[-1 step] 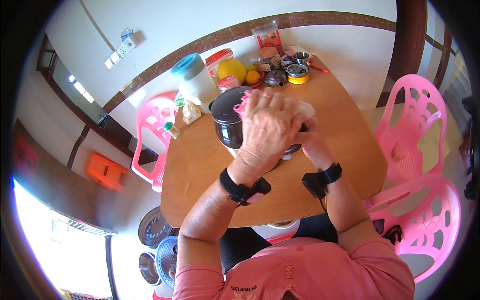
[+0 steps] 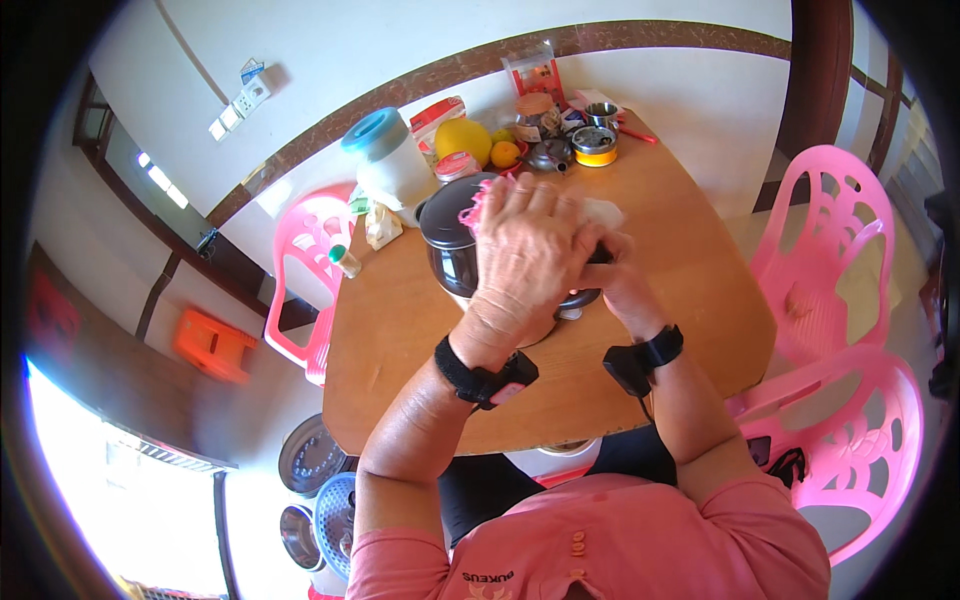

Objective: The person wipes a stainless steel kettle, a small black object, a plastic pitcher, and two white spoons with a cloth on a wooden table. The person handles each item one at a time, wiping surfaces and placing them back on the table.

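Note:
A dark brown, glossy lidded pot (image 2: 449, 214) stands on the wooden table in front of me. My left hand (image 2: 527, 250) lies over its right side, with fingers bent around a frilly pink cloth (image 2: 473, 216) that pokes out past the knuckles. Close against it, my right hand (image 2: 618, 276) is closed around a black handle-like piece (image 2: 601, 254). A dark rounded edge (image 2: 580, 299) shows beneath the hands, and a whitish piece (image 2: 604, 213) sticks out behind them. My hands hide most of what lies between them.
Across the wooden table (image 2: 690, 300), a white jug with a blue lid (image 2: 388, 165), yellow fruit (image 2: 463, 143), a small teapot (image 2: 549, 155) and a yellow-banded tin (image 2: 595, 146) stand at the back. A green-capped shaker (image 2: 344, 260) is at left. Pink chairs (image 2: 820, 255) flank the table.
Both hands have shifted very slightly left, and my right fingers have lifted a little around the black piece. The grip looks the same.

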Action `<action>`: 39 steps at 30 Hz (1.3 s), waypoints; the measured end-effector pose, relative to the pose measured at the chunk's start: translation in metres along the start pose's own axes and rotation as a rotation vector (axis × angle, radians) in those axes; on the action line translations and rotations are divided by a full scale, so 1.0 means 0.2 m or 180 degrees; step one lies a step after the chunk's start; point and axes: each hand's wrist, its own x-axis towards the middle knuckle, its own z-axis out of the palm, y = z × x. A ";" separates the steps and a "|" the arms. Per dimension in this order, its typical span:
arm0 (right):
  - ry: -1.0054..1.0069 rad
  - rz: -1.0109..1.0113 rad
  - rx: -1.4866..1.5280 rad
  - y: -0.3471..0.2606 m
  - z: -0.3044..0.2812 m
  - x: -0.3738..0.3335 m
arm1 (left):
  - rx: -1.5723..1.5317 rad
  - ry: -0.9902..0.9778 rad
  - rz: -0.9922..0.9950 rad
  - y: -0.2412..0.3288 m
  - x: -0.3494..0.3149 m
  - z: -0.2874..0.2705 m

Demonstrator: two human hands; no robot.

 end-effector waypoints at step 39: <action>0.0278 0.0014 -0.0172 -0.07 0.11 -0.03 | -0.1385 0.1138 -0.1449 -0.48 -0.27 0.00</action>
